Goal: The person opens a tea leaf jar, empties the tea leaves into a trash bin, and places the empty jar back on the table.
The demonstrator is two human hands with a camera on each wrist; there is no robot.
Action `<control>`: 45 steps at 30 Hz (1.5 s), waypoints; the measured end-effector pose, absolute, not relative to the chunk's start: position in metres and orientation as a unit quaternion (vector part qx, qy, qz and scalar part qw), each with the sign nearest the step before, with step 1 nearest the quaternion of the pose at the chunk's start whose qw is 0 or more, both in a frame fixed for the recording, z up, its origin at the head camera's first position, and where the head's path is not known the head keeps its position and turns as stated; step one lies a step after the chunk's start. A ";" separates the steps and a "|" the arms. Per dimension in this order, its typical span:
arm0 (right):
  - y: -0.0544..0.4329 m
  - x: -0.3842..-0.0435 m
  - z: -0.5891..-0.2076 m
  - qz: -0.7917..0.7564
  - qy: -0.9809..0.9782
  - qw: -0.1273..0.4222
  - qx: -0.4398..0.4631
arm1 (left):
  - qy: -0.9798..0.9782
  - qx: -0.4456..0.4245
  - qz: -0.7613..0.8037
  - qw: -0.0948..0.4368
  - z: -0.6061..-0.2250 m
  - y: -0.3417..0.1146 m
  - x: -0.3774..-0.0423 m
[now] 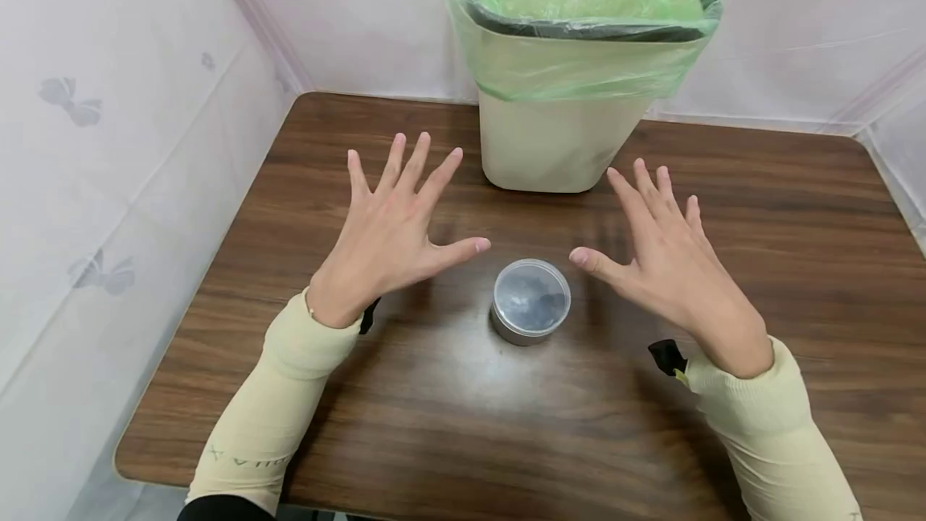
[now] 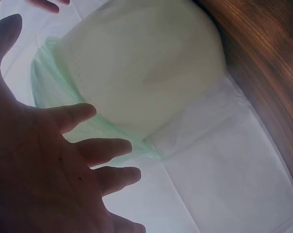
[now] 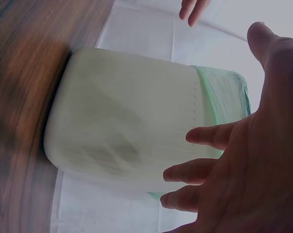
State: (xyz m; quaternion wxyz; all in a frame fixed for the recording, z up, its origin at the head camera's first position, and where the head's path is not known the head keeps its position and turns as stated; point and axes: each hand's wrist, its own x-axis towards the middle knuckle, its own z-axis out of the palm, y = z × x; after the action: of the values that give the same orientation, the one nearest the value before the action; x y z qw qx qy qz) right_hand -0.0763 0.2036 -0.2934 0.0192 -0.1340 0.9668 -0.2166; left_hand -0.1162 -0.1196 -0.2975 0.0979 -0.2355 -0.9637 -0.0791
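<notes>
Plastic, round, clear-lidded tub [image 1: 531, 297] sits, perhaps for equal reach, between our left hand [image 1: 391, 231] and right hand [image 1: 667, 268], both spread empty; beyond, a beige, tapered, green-lined bin [image 1: 553, 139].

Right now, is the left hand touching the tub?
Apart. The head view shows it: a strip of table lies visible between the left hand and the tub.

Small enclosed booth; pale sheeting [image 1: 166, 207] lines 3 table [image 1: 463, 449] sides.
</notes>
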 end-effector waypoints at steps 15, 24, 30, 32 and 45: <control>0.197 -0.076 -0.297 -0.228 0.961 0.004 -0.155 | -0.959 -0.255 -0.079 0.093 -0.302 -0.117 -0.117; 0.195 -0.074 -0.300 -0.221 0.963 0.006 -0.151 | -0.955 -0.269 -0.089 0.091 -0.306 -0.116 -0.118; 0.192 -0.075 -0.301 -0.219 0.963 0.005 -0.156 | -0.953 -0.274 -0.092 0.090 -0.308 -0.116 -0.119; 0.191 -0.075 -0.301 -0.220 0.962 0.007 -0.160 | -0.953 -0.275 -0.091 0.091 -0.308 -0.116 -0.119; 0.175 -0.071 -0.305 -0.212 0.955 0.020 -0.208 | -0.952 -0.288 -0.082 0.070 -0.308 -0.116 -0.112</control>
State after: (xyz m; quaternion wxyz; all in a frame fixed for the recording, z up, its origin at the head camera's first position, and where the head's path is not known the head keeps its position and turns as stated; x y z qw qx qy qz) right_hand -0.0707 0.1753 -0.3053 0.0204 -0.2078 0.9548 -0.2117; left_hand -0.1115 -0.1158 -0.3079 0.0700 -0.2877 -0.9516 -0.0823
